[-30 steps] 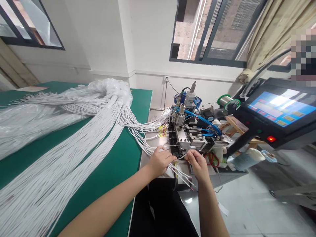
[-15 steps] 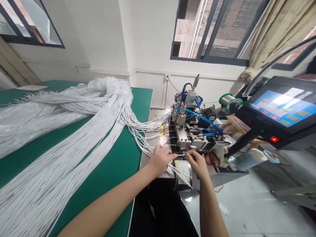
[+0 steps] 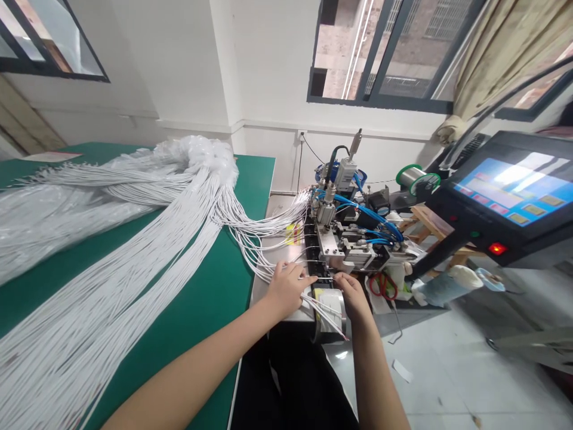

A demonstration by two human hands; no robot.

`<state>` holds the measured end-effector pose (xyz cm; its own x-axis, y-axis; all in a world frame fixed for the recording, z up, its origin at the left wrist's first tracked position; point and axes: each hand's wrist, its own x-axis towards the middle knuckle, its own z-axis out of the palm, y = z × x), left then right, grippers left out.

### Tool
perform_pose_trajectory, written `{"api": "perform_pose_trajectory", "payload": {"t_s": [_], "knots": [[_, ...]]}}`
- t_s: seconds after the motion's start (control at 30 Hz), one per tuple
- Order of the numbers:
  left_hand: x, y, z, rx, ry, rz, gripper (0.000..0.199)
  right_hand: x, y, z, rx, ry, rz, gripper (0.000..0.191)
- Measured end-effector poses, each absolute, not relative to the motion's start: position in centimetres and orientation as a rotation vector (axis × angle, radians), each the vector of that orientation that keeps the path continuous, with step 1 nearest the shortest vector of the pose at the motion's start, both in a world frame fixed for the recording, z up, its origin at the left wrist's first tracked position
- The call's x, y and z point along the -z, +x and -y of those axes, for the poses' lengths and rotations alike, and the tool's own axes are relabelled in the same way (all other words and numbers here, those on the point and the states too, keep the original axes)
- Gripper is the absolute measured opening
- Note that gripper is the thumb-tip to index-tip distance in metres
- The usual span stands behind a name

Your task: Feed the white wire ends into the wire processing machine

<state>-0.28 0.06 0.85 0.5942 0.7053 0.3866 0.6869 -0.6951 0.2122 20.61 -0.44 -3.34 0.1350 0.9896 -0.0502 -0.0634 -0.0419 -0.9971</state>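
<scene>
Between my two hands runs a short stretch of white cable (image 3: 324,278), level with the near end of the machine's black cable track. My left hand (image 3: 289,289) is closed on it from the left, thumb and fingers pointing right. Fingertips of my right hand (image 3: 351,291) pinch its end on the right. Several more white cables (image 3: 326,313) pass under my left hand, and their loose ends hang over a metal cylinder (image 3: 339,301). The bench machine (image 3: 333,233), with blue air hoses, holds a row of cable ends along its left side.
A large bundle of white cables (image 3: 147,263) with plastic wrap (image 3: 201,156) lies across the green table (image 3: 179,316). Red-handled scissors (image 3: 383,286), a solder wire spool (image 3: 414,178) and a lit touch screen (image 3: 514,179) are on the right. A blue roll (image 3: 443,288) lies near the scissors.
My right hand has turned slightly and its fingers have closed in more at the cable end. My left hand stays nearly in place. The whole view has shifted a little.
</scene>
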Motion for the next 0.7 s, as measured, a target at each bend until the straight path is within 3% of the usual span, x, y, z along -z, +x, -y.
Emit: {"api": "perform_pose_trajectory", "payload": {"t_s": [0.4,0.7], "knots": [[-1.0,-0.6,0.1,-0.820,2.776,-1.213,0.046,2.8,22.0,4.0,-0.906,-1.323,1.036,0.034],[-0.9,-0.4,0.2,-0.946,2.774,-1.210,0.056,-1.8,23.7,8.4,-0.859,-1.435,1.634,0.023]]}}
